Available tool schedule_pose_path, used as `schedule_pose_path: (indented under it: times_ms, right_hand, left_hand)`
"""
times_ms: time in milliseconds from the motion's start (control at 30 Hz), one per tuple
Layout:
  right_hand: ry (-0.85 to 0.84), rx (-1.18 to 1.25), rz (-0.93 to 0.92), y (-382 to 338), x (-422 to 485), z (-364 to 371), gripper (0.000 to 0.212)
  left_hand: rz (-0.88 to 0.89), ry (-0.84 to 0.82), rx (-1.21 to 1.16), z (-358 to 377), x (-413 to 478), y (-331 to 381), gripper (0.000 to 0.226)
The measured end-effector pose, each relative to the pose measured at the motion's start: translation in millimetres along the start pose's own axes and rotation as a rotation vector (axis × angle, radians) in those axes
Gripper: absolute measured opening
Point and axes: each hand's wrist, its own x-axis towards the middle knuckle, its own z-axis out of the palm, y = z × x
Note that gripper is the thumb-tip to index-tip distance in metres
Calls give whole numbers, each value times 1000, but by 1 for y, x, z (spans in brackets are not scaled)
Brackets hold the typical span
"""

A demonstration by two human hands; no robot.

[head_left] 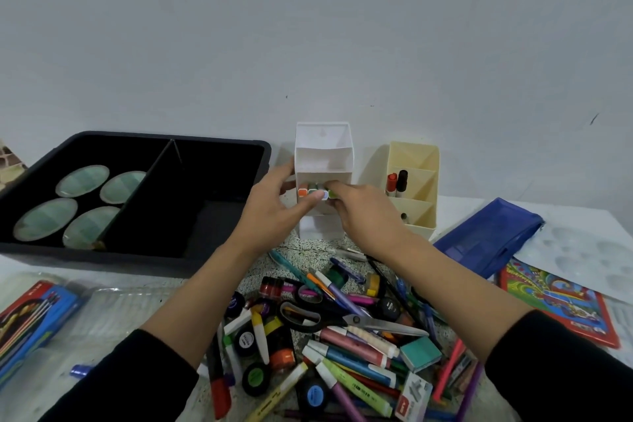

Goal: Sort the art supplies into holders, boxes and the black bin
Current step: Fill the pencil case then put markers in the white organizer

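Past the pile [356, 349], left hand [274, 207] and right hand [364, 216] pinch markers [311, 191] — in white holder [323, 161].

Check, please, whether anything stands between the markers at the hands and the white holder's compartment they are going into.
Nothing visible does. The markers already sit in the mouth of a middle tier of the white holder, caps outward, with the left hand and right hand touching them from either side.

Pale grey wall [308, 27] behind white table [466, 212].
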Motion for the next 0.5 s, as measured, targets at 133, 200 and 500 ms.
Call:
schedule_pose_path:
  times_ms: [133, 200, 500]
  right_hand:
    - [-34, -135, 5, -2, 3, 6, 28]
    - [-35, -166, 6, -2, 3, 6, 29]
    - [-15, -125, -45, -8, -7, -6, 42]
  left_hand:
    - [-26, 102, 70, 11, 2, -4, 42]
    - [-36, 136, 66, 15, 1, -5, 42]
    - [-94, 87, 68, 6, -5, 9, 40]
